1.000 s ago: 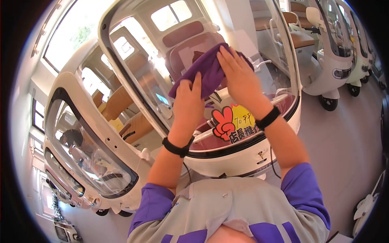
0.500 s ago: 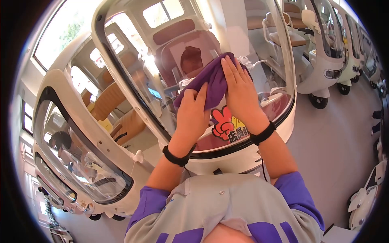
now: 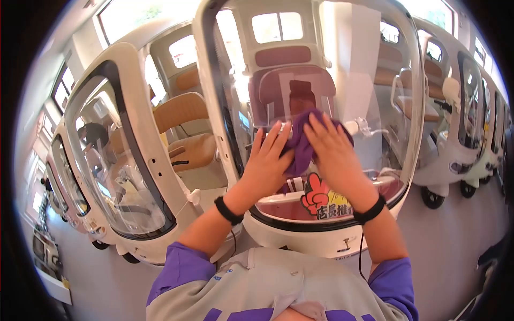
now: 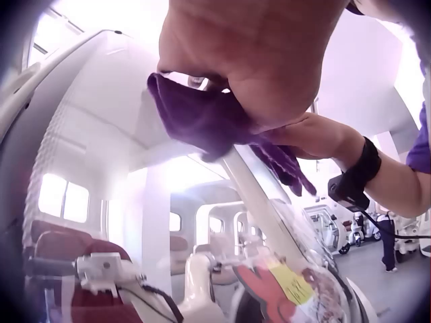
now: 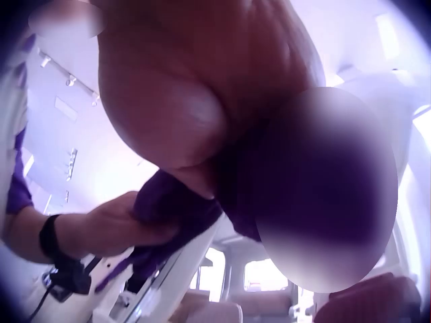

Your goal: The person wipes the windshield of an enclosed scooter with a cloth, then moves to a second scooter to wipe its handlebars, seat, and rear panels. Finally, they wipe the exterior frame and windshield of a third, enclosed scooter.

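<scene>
So on the far left there's a row of those little enclosed white scooter cabs, the nearest one (image 3: 115, 160) with a tan seat (image 3: 184, 139) behind its curved glass. Next over is the cab right in front of the person, and its big clear windshield (image 3: 369, 80) is where everything's going on.

The purple cloth (image 3: 301, 140) is a soft, bunched-up rag, deep violet, creased and folded over on itself. It sits flat against the middle of that windshield, a bit above the red hand sticker (image 3: 317, 196) with the yellow tag.

The left hand (image 3: 269, 160) is spread out, fingers straight and fanned, pressing on the cloth's left edge. From the left wrist view you can see the cloth (image 4: 202, 121) squashed between the palm and the glass. The right hand (image 3: 333, 147) is just beside it, also flat with fingers splayed, covering the cloth's right side. So the rag is pinned under both palms, peeking out between them. Both wrists have black bands.

Further right, more white cabs (image 3: 466, 123) line up along the floor.
</scene>
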